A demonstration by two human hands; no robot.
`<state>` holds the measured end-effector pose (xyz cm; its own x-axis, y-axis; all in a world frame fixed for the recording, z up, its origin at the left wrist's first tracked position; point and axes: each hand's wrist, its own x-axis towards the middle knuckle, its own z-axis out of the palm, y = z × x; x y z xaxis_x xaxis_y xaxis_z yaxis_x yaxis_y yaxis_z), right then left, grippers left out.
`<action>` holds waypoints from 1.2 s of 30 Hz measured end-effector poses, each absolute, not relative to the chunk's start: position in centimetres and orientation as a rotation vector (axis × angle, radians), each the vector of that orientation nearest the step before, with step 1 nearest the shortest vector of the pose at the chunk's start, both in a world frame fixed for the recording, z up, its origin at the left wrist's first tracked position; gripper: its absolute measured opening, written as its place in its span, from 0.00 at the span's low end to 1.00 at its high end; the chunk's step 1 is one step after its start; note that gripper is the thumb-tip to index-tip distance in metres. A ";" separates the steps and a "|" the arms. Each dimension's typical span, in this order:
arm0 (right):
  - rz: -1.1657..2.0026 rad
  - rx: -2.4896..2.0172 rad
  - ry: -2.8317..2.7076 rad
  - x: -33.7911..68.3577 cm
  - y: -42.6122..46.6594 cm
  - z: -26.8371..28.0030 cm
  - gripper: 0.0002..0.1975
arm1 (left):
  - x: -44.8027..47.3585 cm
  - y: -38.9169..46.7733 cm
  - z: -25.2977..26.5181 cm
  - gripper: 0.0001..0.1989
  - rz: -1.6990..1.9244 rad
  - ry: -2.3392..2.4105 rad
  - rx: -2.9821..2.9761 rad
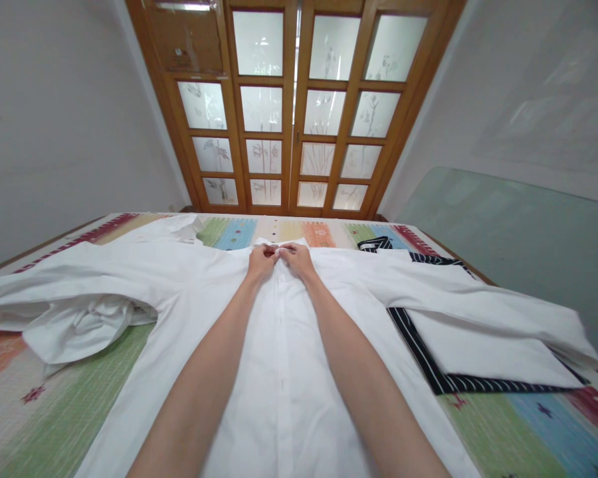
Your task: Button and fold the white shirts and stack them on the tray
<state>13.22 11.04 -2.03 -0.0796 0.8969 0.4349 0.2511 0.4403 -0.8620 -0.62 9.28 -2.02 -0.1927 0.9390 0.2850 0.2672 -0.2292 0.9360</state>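
Observation:
A white button-up shirt (249, 398) lies spread face up, its collar at the far end and its sleeves stretched out to both sides. At the collar, my left hand (262, 259) pinches the fabric by the top of the front placket. My right hand (297, 257) pinches the same spot from the other side, the fingertips of both hands nearly touching. Any button between the fingers is hidden. Both forearms reach over the shirt's front.
Crumpled white cloth (87, 328) lies under the left sleeve. Beneath the right sleeve are folded garments, one black with white stripes (418, 358). All rest on a colourful striped cover (498, 431). A glass panel (518, 245) stands at right; wood-framed doors (289, 133) are beyond.

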 end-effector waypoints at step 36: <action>0.705 -0.957 -1.556 13.1 11.2 -2.5 0.09 | -0.2 8.7 -1.7 0.08 1.562 1.375 1.448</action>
<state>13.12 11.19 -2.47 -0.0483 0.8684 0.4935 0.2015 0.4924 -0.8467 -0.22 8.71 -1.67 -0.2272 0.9155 0.3321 0.2136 -0.2859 0.9342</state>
